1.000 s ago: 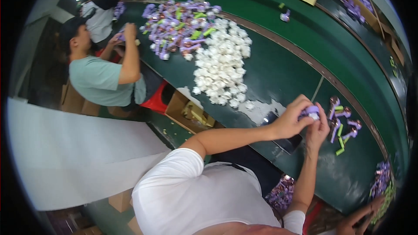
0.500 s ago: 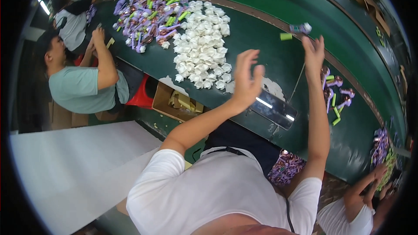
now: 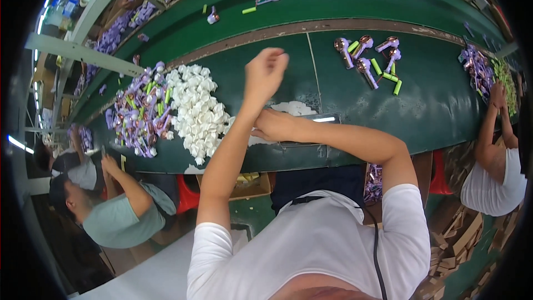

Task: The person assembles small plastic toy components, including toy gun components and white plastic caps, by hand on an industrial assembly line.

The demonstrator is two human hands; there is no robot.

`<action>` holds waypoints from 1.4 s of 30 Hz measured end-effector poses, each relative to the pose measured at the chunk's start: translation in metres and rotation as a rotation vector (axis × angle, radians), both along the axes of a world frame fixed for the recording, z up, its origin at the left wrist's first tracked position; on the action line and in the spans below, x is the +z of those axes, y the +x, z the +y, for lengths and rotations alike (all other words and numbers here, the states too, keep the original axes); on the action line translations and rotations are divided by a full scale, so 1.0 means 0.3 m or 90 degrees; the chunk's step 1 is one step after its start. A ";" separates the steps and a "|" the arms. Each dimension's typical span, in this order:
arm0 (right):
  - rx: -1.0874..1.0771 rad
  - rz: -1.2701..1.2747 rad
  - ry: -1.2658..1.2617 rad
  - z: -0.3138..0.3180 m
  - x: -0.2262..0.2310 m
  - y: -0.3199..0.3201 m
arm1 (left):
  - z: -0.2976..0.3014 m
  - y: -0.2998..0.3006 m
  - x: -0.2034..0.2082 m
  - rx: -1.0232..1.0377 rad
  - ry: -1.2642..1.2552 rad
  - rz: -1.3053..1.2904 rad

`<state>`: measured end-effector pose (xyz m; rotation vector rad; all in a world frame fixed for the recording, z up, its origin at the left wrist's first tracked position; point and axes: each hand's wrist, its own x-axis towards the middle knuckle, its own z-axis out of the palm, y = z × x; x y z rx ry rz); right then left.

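Note:
My left hand point(image 3: 266, 75) is raised over the green work table, its fingers curled in; whether anything is inside the curl is hidden. My right hand point(image 3: 277, 124) reaches leftward across the table, beneath my left wrist. Its fingertips are partly covered by the left forearm, and any grip there cannot be made out. Just left of the hands lies a pile of white flower-shaped pieces point(image 3: 194, 108). Beyond it is a heap of purple handled parts point(image 3: 141, 112) mixed with green cylinders. A dark phone-like slab point(image 3: 331, 118) lies partly under my right forearm.
Several purple parts with copper-coloured ends point(image 3: 363, 72) and green cylinders lie on the table's right. A raised brown edge point(image 3: 266, 32) separates the table from a green belt point(image 3: 333, 0), which carries loose parts. Co-workers sit at both sides. An open cardboard box point(image 3: 247, 188) stands below the table.
My view has turned rightward. Both hands were open and apart; now the left is curled and my right has crossed beneath it. The purple-and-white part beside my right hand now lies away on the belt.

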<state>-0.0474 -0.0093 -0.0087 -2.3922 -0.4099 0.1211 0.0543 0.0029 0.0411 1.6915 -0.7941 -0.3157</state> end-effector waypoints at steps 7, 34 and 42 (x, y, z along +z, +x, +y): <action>-0.197 -0.070 0.427 -0.001 0.037 -0.006 | -0.550 0.018 -0.181 -0.155 0.410 -0.120; -0.406 -0.460 0.321 -0.360 0.361 -0.114 | -0.030 -0.021 0.135 -0.204 -0.188 0.319; -0.343 -0.558 0.221 -0.360 0.356 -0.120 | 0.062 -0.094 0.218 -0.309 -0.158 0.307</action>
